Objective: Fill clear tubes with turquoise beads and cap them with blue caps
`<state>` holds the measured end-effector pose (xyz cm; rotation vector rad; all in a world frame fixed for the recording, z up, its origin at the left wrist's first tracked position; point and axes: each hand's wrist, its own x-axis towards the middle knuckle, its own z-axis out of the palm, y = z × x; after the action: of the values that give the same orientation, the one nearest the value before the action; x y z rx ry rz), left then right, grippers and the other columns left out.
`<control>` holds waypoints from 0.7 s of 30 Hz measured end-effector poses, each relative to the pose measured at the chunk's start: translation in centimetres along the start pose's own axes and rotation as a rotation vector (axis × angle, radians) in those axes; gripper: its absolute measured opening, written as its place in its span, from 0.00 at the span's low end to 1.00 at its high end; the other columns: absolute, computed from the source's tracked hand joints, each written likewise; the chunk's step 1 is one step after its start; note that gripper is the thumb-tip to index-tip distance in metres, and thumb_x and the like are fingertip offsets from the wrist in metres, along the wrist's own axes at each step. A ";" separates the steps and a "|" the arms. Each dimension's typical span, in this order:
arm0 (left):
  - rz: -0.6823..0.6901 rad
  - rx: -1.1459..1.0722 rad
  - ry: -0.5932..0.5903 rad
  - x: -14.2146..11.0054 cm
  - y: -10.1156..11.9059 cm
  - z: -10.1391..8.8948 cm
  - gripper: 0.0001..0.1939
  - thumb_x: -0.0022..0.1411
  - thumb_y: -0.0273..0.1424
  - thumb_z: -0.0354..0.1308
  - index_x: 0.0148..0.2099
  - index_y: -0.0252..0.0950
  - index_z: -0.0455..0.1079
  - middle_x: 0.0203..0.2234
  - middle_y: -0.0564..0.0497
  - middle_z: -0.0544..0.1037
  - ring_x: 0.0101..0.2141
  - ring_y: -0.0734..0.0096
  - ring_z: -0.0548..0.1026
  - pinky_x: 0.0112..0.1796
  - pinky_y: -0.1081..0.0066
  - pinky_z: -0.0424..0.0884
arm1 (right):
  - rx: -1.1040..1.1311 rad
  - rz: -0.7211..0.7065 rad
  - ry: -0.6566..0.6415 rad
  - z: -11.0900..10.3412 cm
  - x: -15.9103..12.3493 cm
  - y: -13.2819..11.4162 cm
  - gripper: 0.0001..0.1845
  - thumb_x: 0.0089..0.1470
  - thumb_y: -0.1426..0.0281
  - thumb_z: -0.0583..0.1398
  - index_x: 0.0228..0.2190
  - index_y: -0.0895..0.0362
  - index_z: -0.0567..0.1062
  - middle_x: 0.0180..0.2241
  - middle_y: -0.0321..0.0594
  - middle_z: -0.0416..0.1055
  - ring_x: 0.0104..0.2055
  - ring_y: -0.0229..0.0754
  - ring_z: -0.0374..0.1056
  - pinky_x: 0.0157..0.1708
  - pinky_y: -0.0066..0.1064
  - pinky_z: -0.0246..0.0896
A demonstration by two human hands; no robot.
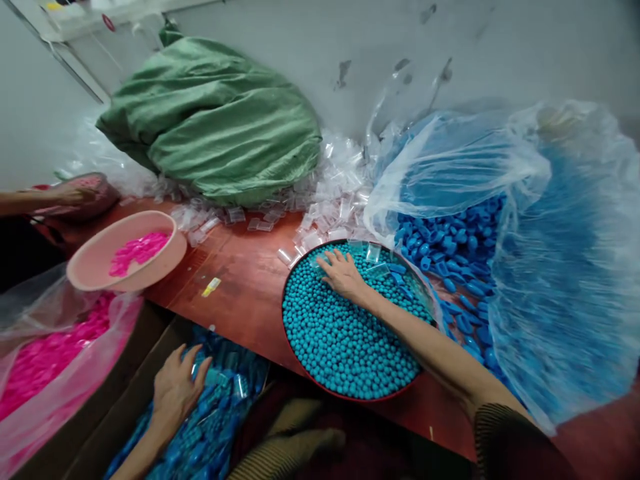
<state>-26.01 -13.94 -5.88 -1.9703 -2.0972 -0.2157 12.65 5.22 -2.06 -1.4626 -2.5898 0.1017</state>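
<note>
Presently, the right hand is laid palm down, fingers spread and released, on the far part of a round red-rimmed tray filled with teal beads. Clear plastic caps lie on the beads just beyond its fingertips, toward the wall; whether one is pinched cannot be told. The left hand is rested flat, nothing grasped, on blue-filled clear pieces in a cardboard box below the table edge, well apart from the tray. The right hand is therefore the nearer to the caps.

Outward, a heap of clear caps is banked against the wall, beside a green sack. A clear bag of blue caps lies right of the tray. A pink basin with pink pieces stands at left on the red table, above a bag of pink pieces.

Another person's hand is seen at far left, cut off. The shape of the box's pieces is hard to make out.
</note>
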 end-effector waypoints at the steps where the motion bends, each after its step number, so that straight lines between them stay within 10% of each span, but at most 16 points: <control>1: 0.011 -0.031 0.020 0.5 1.1 -0.8 0.23 0.64 0.42 0.43 0.45 0.31 0.71 0.44 0.36 0.73 0.43 0.51 0.73 0.43 0.54 0.70 | -0.006 -0.037 0.010 0.1 -0.3 0.2 0.26 0.57 0.68 0.56 0.57 0.55 0.62 0.59 0.51 0.59 0.61 0.58 0.52 0.53 0.52 0.52; 11: 0.259 -0.448 -0.026 14.3 22.0 -3.3 0.16 0.65 0.33 0.46 0.51 0.35 0.68 0.40 0.44 0.76 0.40 0.62 0.74 0.42 0.66 0.69 | 0.113 0.051 0.086 -2.0 -1.4 1.9 0.16 0.61 0.69 0.51 0.48 0.56 0.69 0.51 0.48 0.68 0.53 0.48 0.60 0.50 0.41 0.50; 21: 0.018 -0.780 -0.179 18.8 24.6 -0.9 0.21 0.60 0.32 0.53 0.55 0.31 0.64 0.42 0.42 0.76 0.44 0.60 0.73 0.48 0.62 0.65 | 0.070 0.158 -0.104 -1.9 2.0 0.0 0.16 0.62 0.70 0.46 0.43 0.61 0.70 0.43 0.51 0.71 0.46 0.49 0.64 0.42 0.37 0.52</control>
<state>-2.43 5.53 -1.27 -2.4808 -2.3222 -1.0208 12.02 6.90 0.06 -1.6765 -2.5169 0.2931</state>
